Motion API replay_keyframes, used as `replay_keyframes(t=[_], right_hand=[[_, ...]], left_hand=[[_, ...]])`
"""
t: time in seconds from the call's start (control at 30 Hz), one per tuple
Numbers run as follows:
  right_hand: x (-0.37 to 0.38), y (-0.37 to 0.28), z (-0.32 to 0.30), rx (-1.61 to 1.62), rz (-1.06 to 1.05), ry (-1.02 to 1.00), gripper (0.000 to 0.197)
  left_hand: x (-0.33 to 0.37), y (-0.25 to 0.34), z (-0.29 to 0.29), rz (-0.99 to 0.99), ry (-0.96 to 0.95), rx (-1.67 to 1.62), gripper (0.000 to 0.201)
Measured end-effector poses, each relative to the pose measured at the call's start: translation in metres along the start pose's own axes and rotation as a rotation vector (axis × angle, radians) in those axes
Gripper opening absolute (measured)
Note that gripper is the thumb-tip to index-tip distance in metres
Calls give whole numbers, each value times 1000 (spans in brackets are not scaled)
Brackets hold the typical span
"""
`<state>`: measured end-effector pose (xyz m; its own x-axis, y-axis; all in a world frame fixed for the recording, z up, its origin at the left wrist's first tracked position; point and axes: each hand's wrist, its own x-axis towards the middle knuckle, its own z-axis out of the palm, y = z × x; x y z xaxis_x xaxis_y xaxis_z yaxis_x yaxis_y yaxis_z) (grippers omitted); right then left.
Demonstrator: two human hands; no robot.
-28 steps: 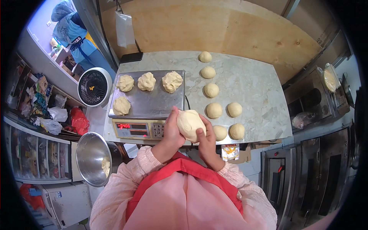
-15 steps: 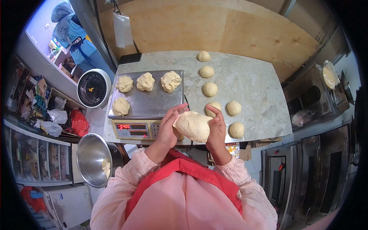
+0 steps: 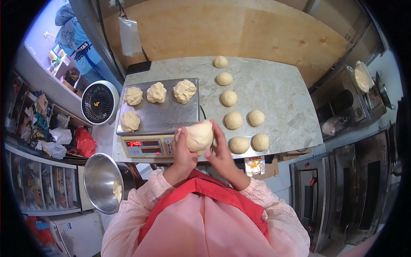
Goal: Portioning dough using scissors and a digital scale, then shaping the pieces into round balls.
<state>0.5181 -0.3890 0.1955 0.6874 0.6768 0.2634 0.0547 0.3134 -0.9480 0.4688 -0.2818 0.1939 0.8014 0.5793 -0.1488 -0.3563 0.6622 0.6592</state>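
A pale lump of dough point(image 3: 199, 136) is cupped between both palms, in front of the scale's right edge. My left hand point(image 3: 184, 153) curves around its left side, thumb up along the dough. My right hand point(image 3: 220, 147) wraps its right side, fingertips on top and thumb low. On the metal tray of the scale point(image 3: 160, 115) sit several rough dough lumps point(image 3: 156, 92). To the right, several smooth round dough balls point(image 3: 229, 98) stand on the marbled table point(image 3: 278, 98); the nearest ones point(image 3: 239, 145) are close to my right hand.
A steel bowl point(image 3: 96, 171) with a dough scrap stands below the table's left side. Left of the scale is a round fan point(image 3: 99, 103). Ovens point(image 3: 355, 180) line the right, a wooden panel point(image 3: 239, 30) the back. Another person point(image 3: 81, 47) stands in the doorway.
Both hands have moved slightly left with the dough, which went from long and oval to more rounded. My right hand closed in around it, uncovering the dough balls behind. The view shifted a little.
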Motion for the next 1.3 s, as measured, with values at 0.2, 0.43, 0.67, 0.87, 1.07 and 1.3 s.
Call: replay_keyframes(t=[0.2, 0.43, 0.67, 0.87, 1.07, 1.3], right_hand=[[2, -20, 4, 270, 222, 57, 104], [10, -40, -14, -333, 334, -31, 101], [-2, -29, -1, 316, 268, -68, 91], [-13, -26, 13, -978, -271, 15, 70], [-20, 0, 28, 121, -30, 211, 57], [-4, -5, 16, 466, 207, 187, 47]], left_hand=[[-10, -8, -1, 110, -170, 149, 25], [-5, -1, -12, 98, -172, 409, 26], [-19, -10, -5, 15, -269, 113, 19], [-16, 1, 2, 215, 132, 209, 15], [-20, -6, 9, 442, -212, 287, 18], [-20, -12, -7, -352, -240, -229, 39]])
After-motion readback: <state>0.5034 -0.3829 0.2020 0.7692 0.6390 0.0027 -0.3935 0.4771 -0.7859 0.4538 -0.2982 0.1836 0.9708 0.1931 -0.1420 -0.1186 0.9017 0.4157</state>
